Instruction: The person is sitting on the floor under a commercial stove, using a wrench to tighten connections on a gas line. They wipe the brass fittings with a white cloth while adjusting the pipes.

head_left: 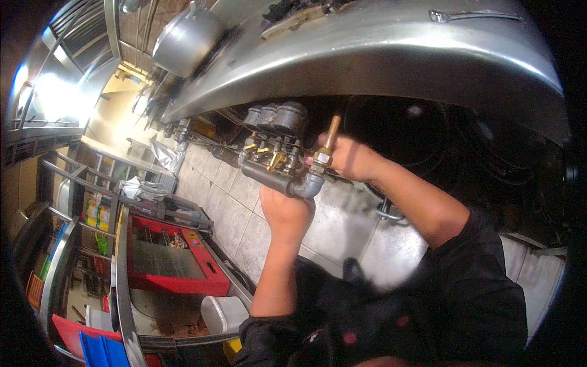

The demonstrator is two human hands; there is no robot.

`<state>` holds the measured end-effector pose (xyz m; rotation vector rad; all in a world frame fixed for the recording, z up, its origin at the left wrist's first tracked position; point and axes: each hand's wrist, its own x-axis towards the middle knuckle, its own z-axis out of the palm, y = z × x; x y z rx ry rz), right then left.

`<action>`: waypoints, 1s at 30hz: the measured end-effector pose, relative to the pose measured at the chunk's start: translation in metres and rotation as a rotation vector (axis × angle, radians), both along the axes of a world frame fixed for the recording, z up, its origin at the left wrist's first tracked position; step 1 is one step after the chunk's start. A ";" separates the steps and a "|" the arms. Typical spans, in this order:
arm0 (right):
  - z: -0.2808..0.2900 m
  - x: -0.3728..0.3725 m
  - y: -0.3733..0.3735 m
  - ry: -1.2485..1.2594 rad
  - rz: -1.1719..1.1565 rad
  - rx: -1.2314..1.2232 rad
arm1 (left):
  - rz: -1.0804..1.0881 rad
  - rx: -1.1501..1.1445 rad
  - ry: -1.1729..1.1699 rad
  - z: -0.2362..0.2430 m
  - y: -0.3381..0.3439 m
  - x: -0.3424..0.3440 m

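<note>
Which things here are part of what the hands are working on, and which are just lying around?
In hand:
left hand gripping the grey gas pipe
right hand at the brass fitting
brass valves

Lying about:
big pot
spoon
red tray

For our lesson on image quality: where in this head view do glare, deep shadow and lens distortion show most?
Head view: glare burns out the window area at upper left; deep shadow fills the cavity under the steel counter, behind the right hand; fisheye bends the counter edge into an arc; the left hand on the grey pipe is fairly sharp.
</note>
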<state>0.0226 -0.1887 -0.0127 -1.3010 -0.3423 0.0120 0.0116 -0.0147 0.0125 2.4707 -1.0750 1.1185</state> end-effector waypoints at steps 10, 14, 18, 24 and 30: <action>-0.014 0.011 0.001 -0.352 -0.171 -0.369 | 0.082 0.019 0.013 -0.005 0.009 0.002; -0.029 0.039 -0.030 -0.177 -0.074 0.351 | 0.321 0.030 0.090 -0.005 0.034 0.000; 0.000 0.034 -0.055 -0.306 0.032 0.653 | 0.059 -0.416 0.051 0.021 0.037 -0.022; 0.007 0.029 -0.044 -0.507 0.331 0.670 | -0.340 -0.394 -0.070 0.020 0.007 -0.015; -0.005 0.032 -0.038 -0.331 0.441 0.897 | -0.383 -0.403 -0.115 0.002 0.010 -0.003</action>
